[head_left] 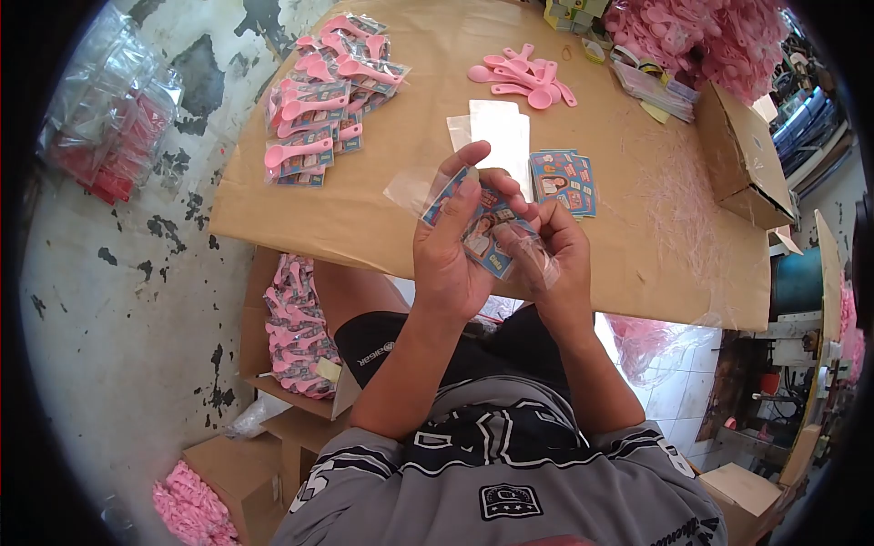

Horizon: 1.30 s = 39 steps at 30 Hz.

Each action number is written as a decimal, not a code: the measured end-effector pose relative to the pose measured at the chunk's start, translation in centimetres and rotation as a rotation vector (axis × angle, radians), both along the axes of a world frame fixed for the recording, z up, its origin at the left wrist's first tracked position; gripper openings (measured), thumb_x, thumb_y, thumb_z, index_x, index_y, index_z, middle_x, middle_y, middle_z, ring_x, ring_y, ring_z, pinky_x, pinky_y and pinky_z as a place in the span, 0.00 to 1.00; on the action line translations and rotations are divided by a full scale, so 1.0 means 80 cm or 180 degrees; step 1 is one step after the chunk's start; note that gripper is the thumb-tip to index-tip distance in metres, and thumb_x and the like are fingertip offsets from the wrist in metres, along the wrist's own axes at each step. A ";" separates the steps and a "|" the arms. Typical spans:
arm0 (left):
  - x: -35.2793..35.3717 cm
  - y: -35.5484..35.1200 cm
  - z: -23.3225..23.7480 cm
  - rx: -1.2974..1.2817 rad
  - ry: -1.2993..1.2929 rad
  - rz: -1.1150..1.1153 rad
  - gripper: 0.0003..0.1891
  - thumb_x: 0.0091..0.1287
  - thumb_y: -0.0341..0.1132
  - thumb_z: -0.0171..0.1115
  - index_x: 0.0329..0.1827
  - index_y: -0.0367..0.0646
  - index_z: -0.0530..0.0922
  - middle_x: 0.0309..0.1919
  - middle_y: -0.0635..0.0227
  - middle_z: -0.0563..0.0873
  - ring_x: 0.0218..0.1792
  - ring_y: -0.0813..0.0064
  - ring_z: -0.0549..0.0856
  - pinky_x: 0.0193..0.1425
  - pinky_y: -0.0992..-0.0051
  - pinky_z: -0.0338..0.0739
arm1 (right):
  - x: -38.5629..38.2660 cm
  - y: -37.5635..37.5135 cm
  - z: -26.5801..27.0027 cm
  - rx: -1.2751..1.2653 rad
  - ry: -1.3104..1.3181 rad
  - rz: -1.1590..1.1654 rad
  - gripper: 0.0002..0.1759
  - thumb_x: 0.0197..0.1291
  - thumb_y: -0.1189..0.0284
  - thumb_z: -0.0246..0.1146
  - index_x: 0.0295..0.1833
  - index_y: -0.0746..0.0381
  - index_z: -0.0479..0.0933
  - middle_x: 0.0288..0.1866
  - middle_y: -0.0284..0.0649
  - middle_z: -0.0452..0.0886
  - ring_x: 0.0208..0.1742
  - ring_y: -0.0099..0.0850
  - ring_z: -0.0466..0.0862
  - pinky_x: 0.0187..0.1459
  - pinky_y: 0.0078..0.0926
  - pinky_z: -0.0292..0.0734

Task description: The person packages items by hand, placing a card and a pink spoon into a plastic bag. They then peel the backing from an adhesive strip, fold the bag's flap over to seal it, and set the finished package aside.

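My left hand (pixel 451 250) grips a blue printed card (pixel 490 253) with a picture of a person on it, above the front edge of the table. Clear plastic shows around the card, seemingly a small bag. My right hand (pixel 564 246) pinches the card's right side and the plastic. Just beyond my hands lie white sheets or sleeves (pixel 499 127) and a small stack of similar blue cards (pixel 564 177). A loose pile of pink spoons (pixel 528 77) sits farther back.
At the table's (pixel 410 146) left are bagged cards with pink spoons (pixel 314 109). A large heap of pink spoons (pixel 696 41) and a cardboard box (pixel 742 155) stand at the right. Below left, a carton (pixel 346 387) holds more bagged spoons. Plastic bags (pixel 109 118) hang on the wall.
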State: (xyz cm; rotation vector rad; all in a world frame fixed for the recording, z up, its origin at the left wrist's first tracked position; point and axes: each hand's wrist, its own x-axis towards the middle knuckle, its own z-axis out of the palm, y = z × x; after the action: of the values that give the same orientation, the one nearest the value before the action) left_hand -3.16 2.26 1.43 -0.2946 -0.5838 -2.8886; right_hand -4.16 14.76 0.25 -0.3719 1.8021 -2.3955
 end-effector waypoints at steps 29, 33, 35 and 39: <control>-0.003 -0.092 -0.049 0.0406 -0.0997 0.0628 0.14 0.80 0.39 0.65 0.59 0.40 0.80 0.40 0.66 0.86 0.41 0.73 0.86 0.58 0.68 0.84 | -0.137 0.096 0.132 0.1399 0.0761 0.1485 0.09 0.71 0.70 0.70 0.51 0.63 0.85 0.42 0.32 0.86 0.37 0.17 0.83 0.37 0.17 0.77; -0.006 -0.087 -0.055 0.0048 -0.1060 0.0677 0.16 0.79 0.42 0.67 0.60 0.40 0.79 0.40 0.66 0.86 0.41 0.73 0.87 0.58 0.66 0.85 | -0.241 0.110 0.090 0.5645 0.1539 0.0047 0.15 0.72 0.66 0.67 0.57 0.64 0.84 0.46 0.42 0.88 0.48 0.33 0.89 0.49 0.34 0.83; -0.005 -0.088 -0.053 -0.0070 -0.1083 0.0670 0.17 0.79 0.42 0.67 0.60 0.41 0.79 0.39 0.66 0.87 0.41 0.73 0.87 0.57 0.65 0.85 | -0.265 0.104 0.077 0.6644 0.1923 -0.0270 0.17 0.72 0.65 0.65 0.59 0.64 0.84 0.58 0.48 0.85 0.58 0.42 0.87 0.56 0.41 0.83; -0.005 -0.085 -0.055 -0.0243 -0.1089 0.0692 0.17 0.79 0.42 0.67 0.60 0.40 0.78 0.39 0.65 0.87 0.41 0.73 0.88 0.57 0.65 0.85 | -0.321 0.058 0.059 0.4540 0.2655 0.0020 0.27 0.74 0.55 0.63 0.69 0.63 0.78 0.75 0.55 0.76 0.72 0.55 0.78 0.69 0.47 0.74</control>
State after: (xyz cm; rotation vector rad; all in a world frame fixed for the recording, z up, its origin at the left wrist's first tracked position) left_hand -3.59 -4.50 -3.01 0.2455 -0.7302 -2.7221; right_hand -29.81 19.40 5.00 -1.1434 3.1172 -0.3782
